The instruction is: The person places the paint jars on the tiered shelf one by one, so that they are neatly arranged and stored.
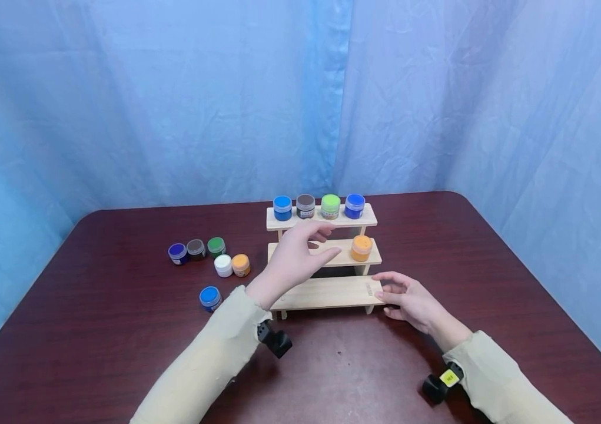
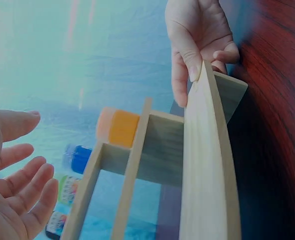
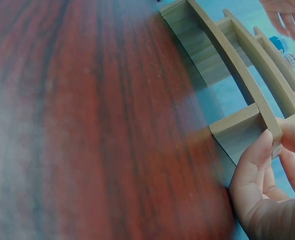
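A three-tier wooden stand [image 1: 326, 292] is on the table. My right hand [image 1: 408, 300] pinches the right end of its lowest shelf between thumb and fingers, as the right wrist view shows closely. Over the left part of the middle shelf hovers my left hand [image 1: 302, 253], fingers loosely bent and holding nothing. An orange paint jar [image 1: 361, 248] stands at the right of the middle shelf. Along the top shelf are a blue jar [image 1: 282, 208], a dark brown jar [image 1: 305, 206], a light green jar [image 1: 330, 207] and a darker blue jar [image 1: 355, 206].
Left of the stand, several jars are on the table: dark blue [image 1: 177, 254], brown [image 1: 196, 249], green [image 1: 216, 247], white [image 1: 223, 265], orange [image 1: 241, 265] and, nearer, blue [image 1: 210, 298]. Blue curtains [image 1: 215, 106] hang behind the dark red table [image 1: 93, 330].
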Demonstrator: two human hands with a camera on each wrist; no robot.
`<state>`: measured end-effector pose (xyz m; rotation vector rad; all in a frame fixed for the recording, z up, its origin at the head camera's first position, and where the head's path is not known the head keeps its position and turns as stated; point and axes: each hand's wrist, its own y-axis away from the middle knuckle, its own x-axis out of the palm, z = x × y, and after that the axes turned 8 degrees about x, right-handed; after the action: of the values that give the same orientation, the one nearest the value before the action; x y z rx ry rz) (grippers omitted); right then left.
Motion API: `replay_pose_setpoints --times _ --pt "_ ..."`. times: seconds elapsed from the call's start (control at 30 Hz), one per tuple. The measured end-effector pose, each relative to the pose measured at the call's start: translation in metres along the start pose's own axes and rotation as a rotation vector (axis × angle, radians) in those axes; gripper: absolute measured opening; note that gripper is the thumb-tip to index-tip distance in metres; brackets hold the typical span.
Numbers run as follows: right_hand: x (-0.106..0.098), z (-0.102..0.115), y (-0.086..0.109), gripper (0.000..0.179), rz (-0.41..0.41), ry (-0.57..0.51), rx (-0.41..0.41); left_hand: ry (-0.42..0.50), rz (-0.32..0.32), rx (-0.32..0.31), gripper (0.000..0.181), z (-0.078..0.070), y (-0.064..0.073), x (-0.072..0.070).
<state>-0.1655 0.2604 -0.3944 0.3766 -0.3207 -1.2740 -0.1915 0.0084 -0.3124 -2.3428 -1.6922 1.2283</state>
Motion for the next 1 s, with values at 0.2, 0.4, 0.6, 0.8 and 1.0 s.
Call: replay_pose_setpoints --times 0.2,0.4,0.6,0.8,1.0 --pt "-0.001 0.001 0.001 0.027 -0.003 0.002 -0.003 -0.043 -0.047 0.039 0.038 0.001 0.012 -0.016" --pt "0.002 0.003 0.0 0.028 -0.024 0.022 0.013 -0.063 -0.088 0.01 0.037 0.015 0.034 -0.033" --pt "0.001 0.003 -0.001 0.029 -0.035 0.03 0.017 -0.108 -0.146 -0.007 0.037 0.026 0.051 -0.051" --pt "0.003 0.003 -0.001 0.029 -0.03 0.036 0.008 -0.124 -0.18 -0.066 0.038 0.038 0.069 -0.07" --pt "0.003 0.004 0.0 0.029 -0.029 0.038 0.008 -0.125 -0.204 -0.128 0.039 0.058 0.088 -0.088"
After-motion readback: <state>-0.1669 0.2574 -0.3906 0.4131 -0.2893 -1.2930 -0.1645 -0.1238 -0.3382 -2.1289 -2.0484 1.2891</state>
